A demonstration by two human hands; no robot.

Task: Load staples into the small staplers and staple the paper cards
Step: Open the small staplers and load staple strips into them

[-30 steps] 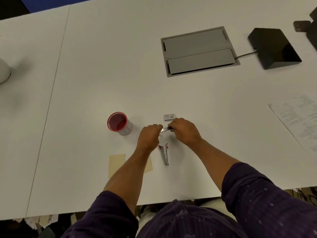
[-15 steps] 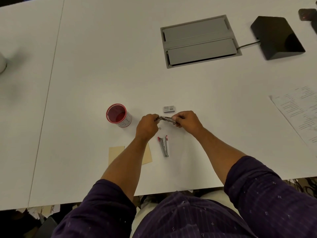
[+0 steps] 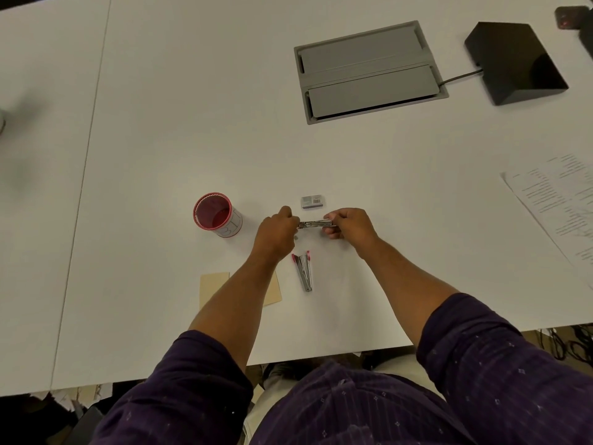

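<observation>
Both hands hold one small metal stapler [image 3: 316,224] level above the white table [image 3: 179,139]. My left hand [image 3: 276,234] pinches its left end and my right hand [image 3: 348,224] grips its right end. A second small stapler [image 3: 304,271] with pink tips lies on the table just below the hands, spread open in a narrow V. A small grey staple box [image 3: 312,202] lies just beyond the hands. Tan paper cards [image 3: 214,289] lie partly under my left forearm.
A red cup [image 3: 217,215] stands left of my hands. A grey cable hatch [image 3: 369,72] is set into the table farther back, and a black wedge-shaped device [image 3: 515,61] sits at the far right. Printed sheets [image 3: 560,200] lie at the right edge.
The hands lifted the stapler off the table and drew apart along it, so more of its metal body shows between them. The stapler on the table stayed put.
</observation>
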